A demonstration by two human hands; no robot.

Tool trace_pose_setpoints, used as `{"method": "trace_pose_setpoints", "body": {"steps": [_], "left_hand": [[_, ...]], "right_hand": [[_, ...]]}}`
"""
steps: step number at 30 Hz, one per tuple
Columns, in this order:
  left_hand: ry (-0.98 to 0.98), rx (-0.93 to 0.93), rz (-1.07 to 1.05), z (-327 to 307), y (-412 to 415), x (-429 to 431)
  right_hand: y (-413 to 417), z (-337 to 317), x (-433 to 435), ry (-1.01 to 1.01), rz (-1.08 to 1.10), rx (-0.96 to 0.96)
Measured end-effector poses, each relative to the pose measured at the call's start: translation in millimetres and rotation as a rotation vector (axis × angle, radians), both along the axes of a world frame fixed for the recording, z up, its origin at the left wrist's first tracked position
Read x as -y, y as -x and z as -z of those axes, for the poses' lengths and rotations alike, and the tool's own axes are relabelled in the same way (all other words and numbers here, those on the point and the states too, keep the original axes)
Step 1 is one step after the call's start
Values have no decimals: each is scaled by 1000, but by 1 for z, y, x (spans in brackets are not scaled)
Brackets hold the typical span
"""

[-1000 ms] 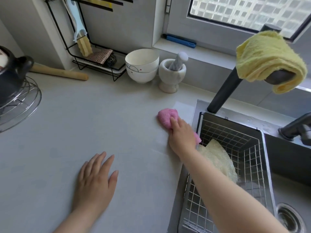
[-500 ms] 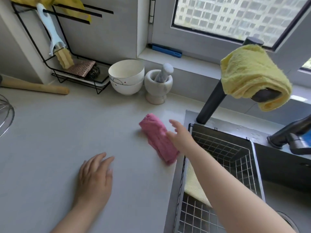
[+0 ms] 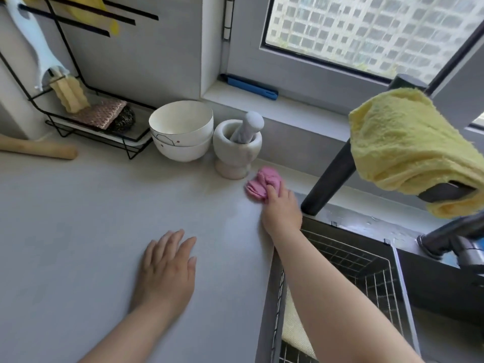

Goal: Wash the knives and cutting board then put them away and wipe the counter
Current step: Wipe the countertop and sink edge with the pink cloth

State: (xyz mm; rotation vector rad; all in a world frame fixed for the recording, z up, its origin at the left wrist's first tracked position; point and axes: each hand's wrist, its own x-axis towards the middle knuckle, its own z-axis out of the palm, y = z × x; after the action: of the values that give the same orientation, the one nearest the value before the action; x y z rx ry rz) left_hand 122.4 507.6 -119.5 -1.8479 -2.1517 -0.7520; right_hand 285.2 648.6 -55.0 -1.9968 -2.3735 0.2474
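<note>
R hand (image 3: pixel 281 208) reaches fwd to the back corner by the sink. Its fingers are bent over the near edge of a crumpled pink cloth (image 3: pixel 262 183), bunching it and pressing it onto the pale grey matte counter (image 3: pixel 78 218). Thumb hidden, so we cannot tell if it pinches from below. L hand (image 3: pixel 167 268) lies flat on the counter, well apart from the cloth, fingers straight and slightly spread, holding nothing. Prob. a brace.

Cloth sits just beside the foot of the white marble mortar w/ pestle (image 3: pixel 235 150); touching or not, cannot tell. Two stacked white bowls (image 3: pixel 180 134) stand just left of the mortar. A dark angled faucet neck (image 3: pixel 330 179) rises to the R w/ a yellow terry towel (image 3: pixel 408 150) draped on it. Wire sink basket (image 3: pixel 366 271) lies below the R forearm. No knives or cutting board in view. We judge the wipe to be the step in hand, late in the task.

Notes for doing it well:
- Cloth is wadded, so contact patch is small. Flatten it under the palm for wider passes.
- Work from back wall toward sink edge, so water/crumbs drop into the basin.
- Mortar looks heavy and the bowl stack tippy. Go round the bases gently, or lift w/ L hand and wipe under.
- Faint lighter streak near the R wrist suggests that strip is done. The wide area left of the L hand prob. needs a pass.
</note>
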Motion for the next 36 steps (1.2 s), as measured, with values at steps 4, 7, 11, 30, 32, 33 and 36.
{"method": "trace_pose_setpoints", "body": {"steps": [4, 7, 11, 30, 32, 33, 36], "left_hand": [[-31, 20, 20, -1, 2, 0], [-41, 3, 17, 1, 1, 0], [-42, -9, 8, -1, -1, 0], [-12, -1, 15, -5, 2, 2], [-4, -10, 22, -6, 2, 2], [11, -8, 22, -7, 2, 2], [6, 42, 48, -16, -14, -3]], "right_hand": [[28, 4, 0, 1, 140, 0], [23, 14, 23, -148, -83, -9], [10, 21, 45, -109, -200, 91], [-22, 0, 23, -128, -134, -2], [-38, -7, 28, -103, -135, 58], [-45, -10, 33, -88, -155, 79], [-82, -19, 42, -104, -207, 5]]}}
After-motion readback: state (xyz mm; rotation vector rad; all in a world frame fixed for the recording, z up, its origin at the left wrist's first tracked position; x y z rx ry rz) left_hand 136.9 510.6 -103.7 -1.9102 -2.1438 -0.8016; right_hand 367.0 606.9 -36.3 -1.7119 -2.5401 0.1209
